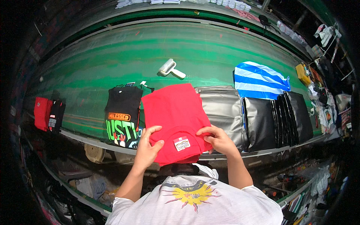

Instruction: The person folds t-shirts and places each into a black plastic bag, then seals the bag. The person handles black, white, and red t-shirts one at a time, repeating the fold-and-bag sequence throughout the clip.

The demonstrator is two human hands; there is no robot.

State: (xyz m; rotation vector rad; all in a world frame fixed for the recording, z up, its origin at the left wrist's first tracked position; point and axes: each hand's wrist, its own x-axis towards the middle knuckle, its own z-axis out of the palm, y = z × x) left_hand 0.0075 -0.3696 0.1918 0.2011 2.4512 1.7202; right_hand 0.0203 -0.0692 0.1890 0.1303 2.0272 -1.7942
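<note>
A folded red T-shirt [174, 109] lies directly before me, its collar and neck label towards my body, and its near end reaches over the table's edge. My left hand [149, 147] grips its left side near the collar, thumb on top. On the right side, my right hand [219, 139] pinches the red fabric between thumb and fingers. Left of the red shirt is a folded black T-shirt [123, 101] with green and orange print. Stacked grey plastic bags [222, 115] adjoin it on the right. A white-handled lint roller [171, 69] lies beyond it on the green table [118, 56].
Black plastic bags [260, 123] stand in a row at the right, beside a blue-and-white striped bag [261, 80]. Folded red [42, 112] and black garments [57, 116] lie far left. A plastic stool [94, 153] is under the near edge. White bundles [233, 5] rest on the far shelf.
</note>
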